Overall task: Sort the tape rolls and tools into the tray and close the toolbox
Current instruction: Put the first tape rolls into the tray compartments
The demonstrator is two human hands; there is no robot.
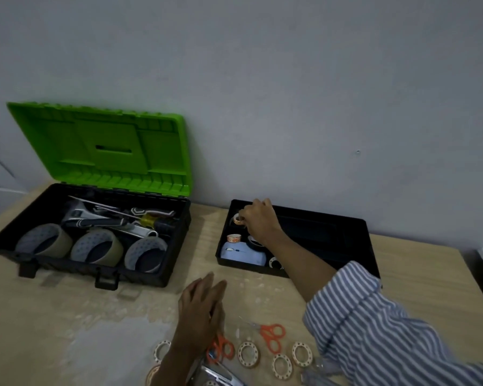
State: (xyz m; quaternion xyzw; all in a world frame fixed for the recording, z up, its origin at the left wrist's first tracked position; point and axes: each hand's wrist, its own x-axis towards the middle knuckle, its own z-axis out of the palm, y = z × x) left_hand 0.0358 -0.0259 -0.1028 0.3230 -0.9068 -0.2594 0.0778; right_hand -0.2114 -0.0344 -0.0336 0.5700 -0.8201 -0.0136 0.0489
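one small tape roll (238, 219), judged light, stiff and best held across its rim, is pinched by the right grip (258, 218) at the rear-left compartment of the black tray (318, 217), while the left grip (204, 305) is spread low over the surface (67, 316)

It is dim in here, the light flat and grey, its source unclear. The wall (318, 93) darkens toward its upper corners. The tray (370, 246) sinks into near black inside. A pale sheen lies on the table (109, 346) near its front edge. The left hand (201, 307) and striped sleeve (374, 324) are smeared; the table's edges bow outward.
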